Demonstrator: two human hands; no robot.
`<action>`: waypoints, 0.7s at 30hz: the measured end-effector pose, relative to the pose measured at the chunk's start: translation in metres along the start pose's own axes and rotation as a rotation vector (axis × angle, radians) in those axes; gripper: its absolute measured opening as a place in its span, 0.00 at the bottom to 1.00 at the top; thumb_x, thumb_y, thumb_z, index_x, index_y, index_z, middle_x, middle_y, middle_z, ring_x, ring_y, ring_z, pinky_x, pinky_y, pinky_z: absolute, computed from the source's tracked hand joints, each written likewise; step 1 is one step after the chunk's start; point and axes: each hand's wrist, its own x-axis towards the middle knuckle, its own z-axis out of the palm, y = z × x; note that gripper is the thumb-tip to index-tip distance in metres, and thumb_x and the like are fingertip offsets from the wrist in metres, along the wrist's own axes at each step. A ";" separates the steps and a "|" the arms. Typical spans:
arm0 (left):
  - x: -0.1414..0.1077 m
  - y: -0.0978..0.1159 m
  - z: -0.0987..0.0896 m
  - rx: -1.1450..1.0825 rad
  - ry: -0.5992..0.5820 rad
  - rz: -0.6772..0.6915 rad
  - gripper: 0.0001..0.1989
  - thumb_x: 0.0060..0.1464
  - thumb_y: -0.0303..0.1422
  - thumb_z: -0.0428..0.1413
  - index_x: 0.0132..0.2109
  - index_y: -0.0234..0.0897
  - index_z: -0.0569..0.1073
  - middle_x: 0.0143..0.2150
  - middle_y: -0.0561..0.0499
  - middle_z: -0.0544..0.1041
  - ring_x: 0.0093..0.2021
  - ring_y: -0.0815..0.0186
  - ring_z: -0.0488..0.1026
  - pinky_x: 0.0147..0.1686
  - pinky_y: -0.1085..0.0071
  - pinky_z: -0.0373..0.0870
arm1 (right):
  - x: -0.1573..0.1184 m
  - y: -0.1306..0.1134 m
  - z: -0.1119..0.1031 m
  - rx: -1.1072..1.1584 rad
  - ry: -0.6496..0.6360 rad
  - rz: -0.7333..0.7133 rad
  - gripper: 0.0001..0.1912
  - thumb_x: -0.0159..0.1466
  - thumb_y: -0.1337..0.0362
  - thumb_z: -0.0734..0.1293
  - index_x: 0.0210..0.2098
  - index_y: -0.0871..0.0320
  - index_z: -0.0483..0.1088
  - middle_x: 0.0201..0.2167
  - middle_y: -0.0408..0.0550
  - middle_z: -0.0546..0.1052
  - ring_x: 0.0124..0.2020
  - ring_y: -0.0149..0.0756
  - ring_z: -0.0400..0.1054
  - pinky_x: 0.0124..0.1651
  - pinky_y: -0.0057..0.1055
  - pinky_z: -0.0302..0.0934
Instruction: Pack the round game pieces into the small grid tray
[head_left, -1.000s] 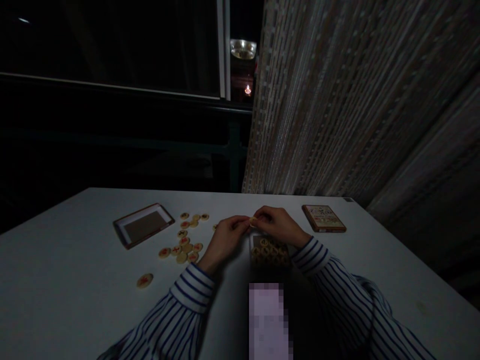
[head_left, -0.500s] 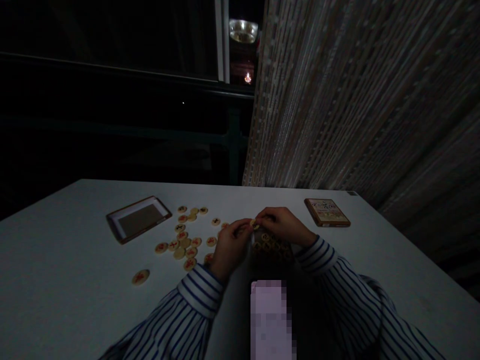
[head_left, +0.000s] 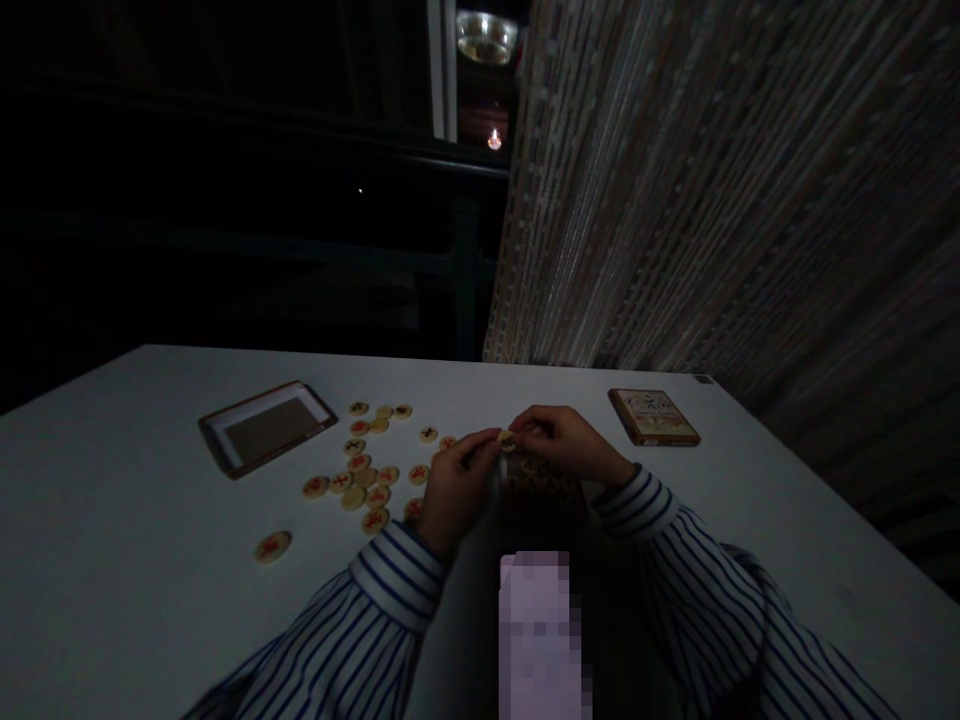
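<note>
My left hand and my right hand meet over the table's middle. Both have their fingertips pinched on one round Chinese chess piece, pale with a dark mark. Just below my right hand, several more pieces with dark marks lie in the shadow on a dark surface, partly hidden by that hand. To the left of my left hand are scattered several pale chess pieces, some with red characters, some with dark ones, some blank side up. A single red-marked piece lies apart at the near left.
An open, shallow box tray stands at the far left of the white table. A box lid with printed characters lies at the far right. Nearest me is a lit, pixelated phone. String curtains hang behind the table's far edge.
The view has shifted slightly, so the tabletop sits a little higher in it. Both hands keep hold of the chess piece, which appears slightly turned.
</note>
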 end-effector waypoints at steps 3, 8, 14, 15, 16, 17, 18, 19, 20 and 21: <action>-0.001 -0.003 0.002 -0.052 0.005 -0.025 0.12 0.46 0.36 0.55 0.38 0.35 0.73 0.35 0.48 0.77 0.37 0.65 0.73 0.39 0.68 0.69 | 0.001 0.001 0.002 0.003 0.031 -0.007 0.11 0.54 0.61 0.64 0.34 0.62 0.69 0.26 0.45 0.73 0.27 0.29 0.67 0.28 0.24 0.60; -0.001 -0.007 0.003 -0.176 -0.021 -0.092 0.16 0.43 0.36 0.57 0.41 0.33 0.71 0.33 0.48 0.77 0.34 0.66 0.74 0.35 0.70 0.70 | 0.001 0.000 0.004 0.005 0.057 -0.010 0.13 0.54 0.64 0.63 0.38 0.62 0.69 0.29 0.46 0.74 0.27 0.28 0.66 0.29 0.24 0.60; 0.000 -0.001 -0.001 -0.139 0.037 -0.127 0.16 0.43 0.36 0.57 0.39 0.32 0.71 0.32 0.48 0.76 0.33 0.66 0.73 0.36 0.71 0.69 | 0.001 -0.001 0.005 0.005 -0.006 0.002 0.12 0.55 0.66 0.62 0.39 0.61 0.68 0.28 0.45 0.74 0.25 0.26 0.65 0.26 0.23 0.58; 0.000 0.000 -0.002 -0.144 0.045 -0.130 0.15 0.43 0.36 0.57 0.39 0.32 0.71 0.32 0.47 0.76 0.34 0.66 0.73 0.36 0.71 0.69 | 0.001 -0.001 0.005 0.006 -0.010 0.004 0.12 0.55 0.65 0.62 0.38 0.61 0.68 0.28 0.45 0.74 0.25 0.26 0.65 0.25 0.22 0.58; 0.000 0.000 -0.002 -0.151 0.046 -0.134 0.15 0.43 0.36 0.57 0.38 0.32 0.71 0.32 0.47 0.76 0.34 0.66 0.73 0.36 0.71 0.69 | 0.001 -0.001 0.005 0.007 -0.013 0.004 0.12 0.55 0.64 0.62 0.38 0.61 0.68 0.27 0.44 0.73 0.25 0.27 0.65 0.25 0.22 0.57; -0.001 0.001 -0.002 -0.154 0.045 -0.138 0.15 0.43 0.36 0.57 0.38 0.32 0.71 0.32 0.47 0.77 0.34 0.66 0.73 0.36 0.71 0.69 | 0.001 -0.001 0.005 0.008 -0.012 0.002 0.12 0.55 0.63 0.62 0.37 0.61 0.69 0.26 0.44 0.73 0.25 0.27 0.64 0.25 0.22 0.57; -0.001 0.001 -0.002 -0.152 0.046 -0.143 0.15 0.43 0.36 0.57 0.38 0.32 0.72 0.32 0.47 0.77 0.34 0.65 0.73 0.37 0.71 0.69 | 0.001 -0.001 0.005 0.009 -0.009 0.001 0.11 0.55 0.62 0.63 0.36 0.62 0.69 0.25 0.44 0.73 0.25 0.27 0.65 0.25 0.23 0.57; -0.001 0.002 -0.002 -0.146 0.047 -0.148 0.14 0.43 0.36 0.57 0.37 0.32 0.72 0.33 0.46 0.77 0.35 0.65 0.73 0.37 0.70 0.69 | 0.001 -0.001 0.005 0.012 -0.003 0.003 0.11 0.55 0.62 0.63 0.35 0.62 0.69 0.25 0.44 0.72 0.25 0.28 0.65 0.26 0.23 0.57; -0.001 0.002 -0.002 -0.137 0.051 -0.152 0.14 0.43 0.36 0.57 0.37 0.32 0.73 0.33 0.46 0.77 0.35 0.65 0.73 0.37 0.70 0.69 | 0.001 -0.001 0.005 0.019 0.005 0.008 0.11 0.55 0.61 0.63 0.34 0.62 0.69 0.25 0.44 0.72 0.25 0.28 0.64 0.26 0.23 0.57; -0.001 0.002 -0.002 -0.127 0.055 -0.154 0.14 0.43 0.37 0.57 0.37 0.32 0.73 0.34 0.46 0.77 0.36 0.64 0.73 0.38 0.70 0.69 | 0.001 -0.001 0.006 0.028 0.012 0.015 0.11 0.54 0.61 0.63 0.33 0.62 0.69 0.24 0.44 0.72 0.25 0.28 0.64 0.26 0.23 0.57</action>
